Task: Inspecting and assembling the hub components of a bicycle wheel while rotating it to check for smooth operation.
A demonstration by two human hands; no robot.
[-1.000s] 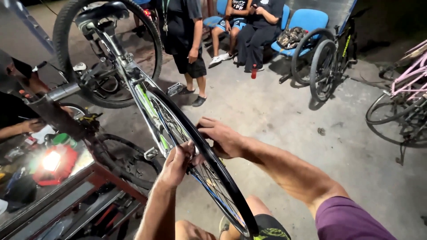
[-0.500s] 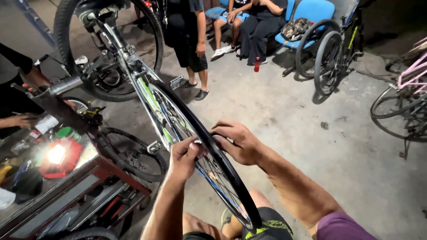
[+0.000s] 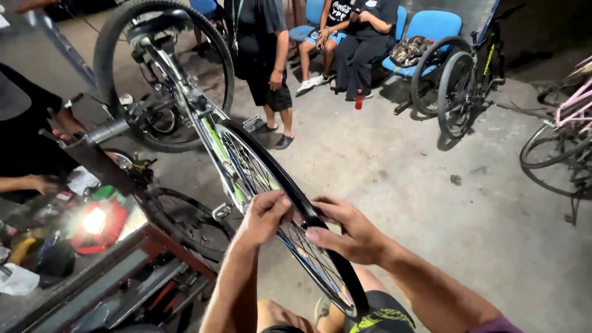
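A bicycle hangs upside down on a stand, its near wheel (image 3: 259, 166) with a black tyre and silver spokes in front of me. My left hand (image 3: 265, 216) grips the tyre from the left side, fingers curled over its edge. My right hand (image 3: 348, 231) presses on the tyre from the right, thumb on the rubber. The far wheel (image 3: 123, 37) stands up at the upper left, and the green and white frame (image 3: 209, 132) runs between the two wheels.
A red workbench (image 3: 148, 253) with a lit lamp (image 3: 95, 222) and tools is at the left, where another person's hand (image 3: 40, 183) rests. A person (image 3: 265, 55) stands behind the bicycle. Others sit on blue chairs (image 3: 431, 28). More bicycles (image 3: 459, 86) are parked at the right.
Both hands have slid a little further down along the tyre towards me. My view has shifted slightly, so the bicycle sits more to the right.
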